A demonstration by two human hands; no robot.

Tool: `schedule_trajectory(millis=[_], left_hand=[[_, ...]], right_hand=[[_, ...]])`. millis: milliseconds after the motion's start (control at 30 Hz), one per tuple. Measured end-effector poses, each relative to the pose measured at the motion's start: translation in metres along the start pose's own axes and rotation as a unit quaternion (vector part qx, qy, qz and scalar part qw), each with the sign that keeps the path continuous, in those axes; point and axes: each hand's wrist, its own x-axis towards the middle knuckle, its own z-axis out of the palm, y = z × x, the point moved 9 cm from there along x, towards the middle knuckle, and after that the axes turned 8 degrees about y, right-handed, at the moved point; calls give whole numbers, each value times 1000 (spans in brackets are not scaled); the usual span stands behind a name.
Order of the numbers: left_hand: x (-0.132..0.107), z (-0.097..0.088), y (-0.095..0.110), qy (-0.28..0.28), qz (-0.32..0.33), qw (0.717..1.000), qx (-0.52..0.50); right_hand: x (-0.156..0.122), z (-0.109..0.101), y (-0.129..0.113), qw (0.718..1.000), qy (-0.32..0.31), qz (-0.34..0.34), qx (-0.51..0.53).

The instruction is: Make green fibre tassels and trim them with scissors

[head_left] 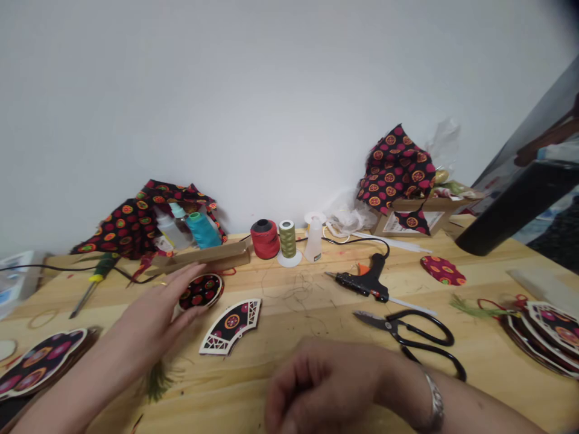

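My left hand (156,316) reaches forward over the wooden table (316,374), fingers stretched out, with its fingertips on an oval fabric-covered piece (201,290). Just right of that lies a fan-shaped piece with a white cut-out frame (232,325). My right hand (323,386) hovers low near the front edge, blurred, its fingers curled loosely inward; I see nothing in it. A silver bracelet is on that wrist.
Black scissors (411,336) and a black glue gun (364,280) lie right of centre. Thread spools (265,239), small bottles (313,240), a cardboard tray (212,256), a screwdriver (93,283) and patterned cloth (136,220) line the back. Stacks of fabric pieces sit at the left (38,361) and right edges (549,337).
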Motion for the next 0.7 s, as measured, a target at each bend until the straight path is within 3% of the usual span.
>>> schedule_trajectory(millis=[67,133,200,267,367,433,533,700], left_hand=[[-4,-9,22,46,-21,995,-90],[-10,7,32,27,-120,969,-213],[-19,43,39,-24,-244,899,-362],[-27,81,57,-86,-305,813,-488],[-27,110,86,-132,-279,703,-641],[-31,120,96,-166,-266,661,-681],[-36,124,94,-169,-273,638,-700],[-40,124,86,-138,-303,632,-700]], right_hand=[[0,-28,-13,986,148,-45,67],[-4,-55,-23,952,261,-96,130],[-8,-74,-28,922,328,-131,159],[-9,-83,-30,909,358,-143,158],[-10,-87,-30,905,375,-145,137],[-9,-86,-27,906,384,-134,117],[-6,-84,-23,910,390,-115,86],[-2,-84,-19,916,387,-95,46]])
